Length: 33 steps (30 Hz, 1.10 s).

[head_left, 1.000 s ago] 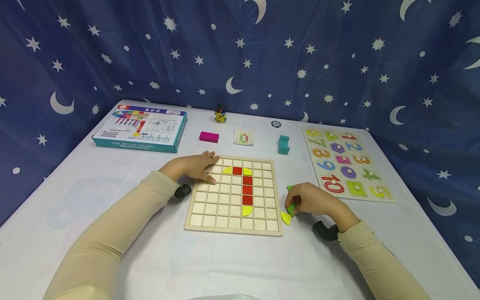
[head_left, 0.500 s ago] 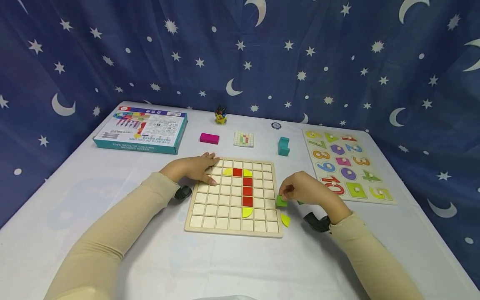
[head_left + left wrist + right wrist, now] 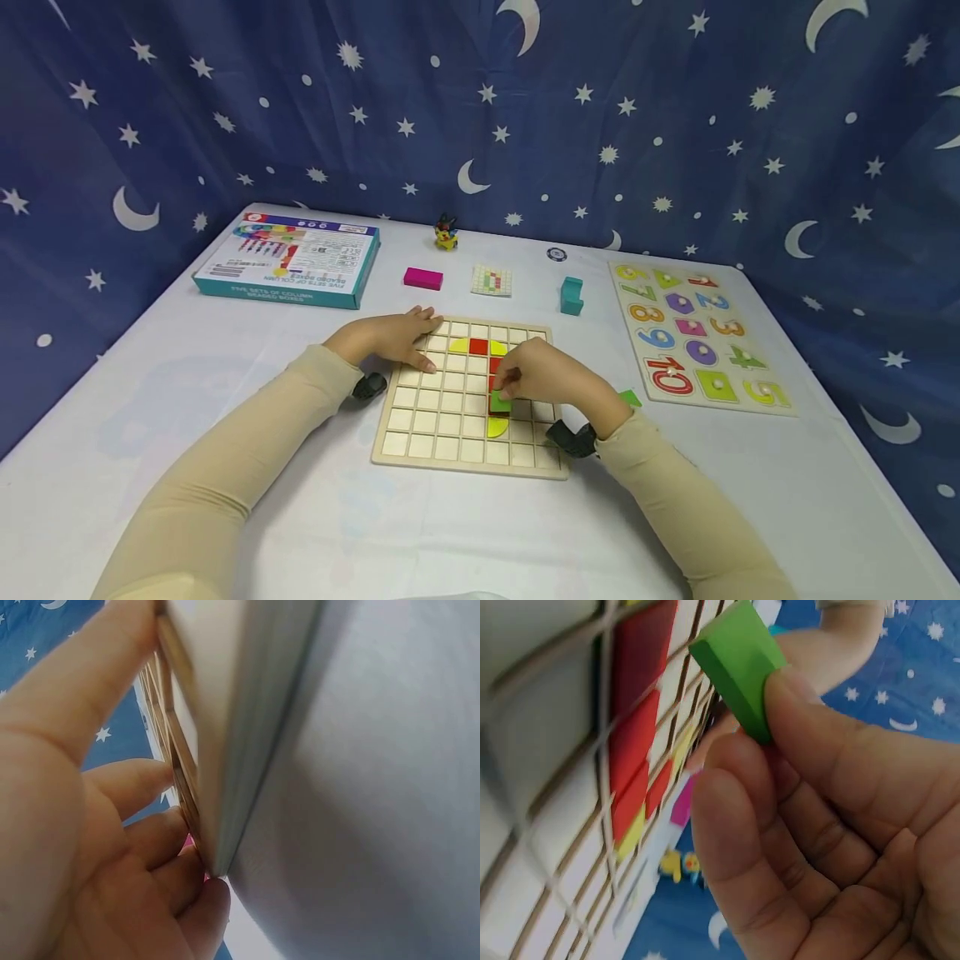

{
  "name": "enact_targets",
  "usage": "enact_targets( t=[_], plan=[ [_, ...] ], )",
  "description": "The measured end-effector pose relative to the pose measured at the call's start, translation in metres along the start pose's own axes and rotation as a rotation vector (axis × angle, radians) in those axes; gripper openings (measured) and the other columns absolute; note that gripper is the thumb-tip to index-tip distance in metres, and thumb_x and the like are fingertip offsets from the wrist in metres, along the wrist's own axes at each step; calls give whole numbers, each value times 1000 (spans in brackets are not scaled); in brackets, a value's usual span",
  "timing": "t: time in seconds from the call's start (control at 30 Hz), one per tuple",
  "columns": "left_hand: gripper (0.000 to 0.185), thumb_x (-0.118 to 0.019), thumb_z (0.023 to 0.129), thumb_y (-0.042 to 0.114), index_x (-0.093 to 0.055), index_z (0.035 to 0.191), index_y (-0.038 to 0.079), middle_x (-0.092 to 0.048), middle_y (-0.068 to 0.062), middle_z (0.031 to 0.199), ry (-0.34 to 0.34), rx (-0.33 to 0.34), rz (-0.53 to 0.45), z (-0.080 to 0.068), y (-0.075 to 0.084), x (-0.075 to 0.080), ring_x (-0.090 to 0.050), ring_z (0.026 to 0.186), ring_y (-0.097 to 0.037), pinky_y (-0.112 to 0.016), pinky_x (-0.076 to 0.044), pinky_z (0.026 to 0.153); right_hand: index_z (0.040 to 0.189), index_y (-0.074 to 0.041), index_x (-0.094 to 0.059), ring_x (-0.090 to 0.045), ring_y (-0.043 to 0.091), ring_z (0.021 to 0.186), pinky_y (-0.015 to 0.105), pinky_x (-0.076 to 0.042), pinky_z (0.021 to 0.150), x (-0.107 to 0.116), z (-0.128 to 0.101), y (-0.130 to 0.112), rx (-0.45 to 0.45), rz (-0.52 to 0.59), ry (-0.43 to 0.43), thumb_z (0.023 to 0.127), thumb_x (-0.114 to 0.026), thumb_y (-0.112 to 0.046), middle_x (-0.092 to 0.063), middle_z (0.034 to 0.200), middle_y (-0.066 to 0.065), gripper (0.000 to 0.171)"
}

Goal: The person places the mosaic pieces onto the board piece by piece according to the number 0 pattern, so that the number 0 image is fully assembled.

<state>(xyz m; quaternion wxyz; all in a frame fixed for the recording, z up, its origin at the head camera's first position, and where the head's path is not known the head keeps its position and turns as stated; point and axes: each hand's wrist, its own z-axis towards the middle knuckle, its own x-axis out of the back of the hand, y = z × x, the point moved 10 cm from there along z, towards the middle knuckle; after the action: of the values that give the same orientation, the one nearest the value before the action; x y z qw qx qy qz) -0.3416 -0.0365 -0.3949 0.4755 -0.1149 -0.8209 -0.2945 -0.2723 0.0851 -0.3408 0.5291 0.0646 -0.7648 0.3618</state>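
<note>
My left hand rests on the upper left corner of the wooden grid board, fingers spread over its edge and thumb on the cells. In my right hand a green square tile is pinched between thumb and fingers, held over the board near the red column. Red square tiles and yellow rounded tiles sit in the grid, partly covered by the right hand. Another green piece lies on the table behind the right wrist.
Beyond the board stand a magenta block, a small pattern card, a teal block, a toy figure and a chip. A flat box is at back left, a number puzzle at right.
My right hand picked up a green tile from beside the board and moved left with it over the grid. The left hand stays in place.
</note>
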Motion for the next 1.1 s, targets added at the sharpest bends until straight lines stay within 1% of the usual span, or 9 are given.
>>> enact_targets(
  t=[0.17,0.23,0.43,0.53,0.67,0.87,1.0,1.1],
  plan=[
    [93,-63,82,46,-14,147,3,-5,-20,153,-2,9,8,0,0,1,1,141,-36,-51,-7,114,83,-11,-72,-53,7,66,21,-47,64,-14,11,-14,10,-32,-48,79,-71,-11,-65,74,-6,3],
    [93,-64,82,46,-14,147,3,-5,-20,153,0,9,10,-1,0,2,1,141,-36,-51,-7,114,81,-12,-71,-53,7,66,22,-46,64,-21,15,-19,18,-37,-63,79,-71,-10,-64,73,-7,2],
    [92,-64,82,44,-15,147,1,-6,-21,153,1,-2,11,0,2,2,0,141,-37,-50,-7,114,76,-14,-70,-49,7,64,22,-44,63,-36,20,-23,27,-65,-97,80,-71,-12,-61,70,-8,5],
    [92,-64,82,44,-14,147,2,-6,-22,153,3,-5,16,0,2,2,0,141,-37,-50,-7,114,77,-11,-71,-49,6,64,21,-45,63,-40,20,-23,30,-78,-113,80,-71,-12,-62,71,-7,4],
    [92,-64,82,44,-15,147,2,-6,-22,152,4,-5,16,1,3,1,-1,141,-37,-50,-7,114,77,-9,-71,-50,6,63,21,-45,62,-42,20,-24,27,-86,-122,80,-70,-10,-62,71,-6,4],
    [92,-64,82,44,-14,147,3,-6,-21,153,-6,11,6,1,2,0,0,141,-36,-50,-7,114,75,-13,-69,-50,7,64,22,-45,64,-42,19,-23,3,-92,-125,80,-71,-11,-60,70,-7,5],
    [92,-65,82,44,-14,147,3,-5,-19,153,-8,20,-3,1,1,1,1,141,-35,-50,-6,114,76,-16,-69,-52,8,67,23,-45,66,-36,16,-17,-10,-82,-110,80,-71,-14,-61,71,-9,5],
    [92,-65,82,43,-14,147,3,-5,-20,153,-6,14,1,0,2,1,1,141,-36,-50,-6,114,76,-16,-69,-51,8,68,23,-45,65,-26,11,-11,-20,-64,-91,80,-72,-16,-61,72,-8,5]
  ],
)
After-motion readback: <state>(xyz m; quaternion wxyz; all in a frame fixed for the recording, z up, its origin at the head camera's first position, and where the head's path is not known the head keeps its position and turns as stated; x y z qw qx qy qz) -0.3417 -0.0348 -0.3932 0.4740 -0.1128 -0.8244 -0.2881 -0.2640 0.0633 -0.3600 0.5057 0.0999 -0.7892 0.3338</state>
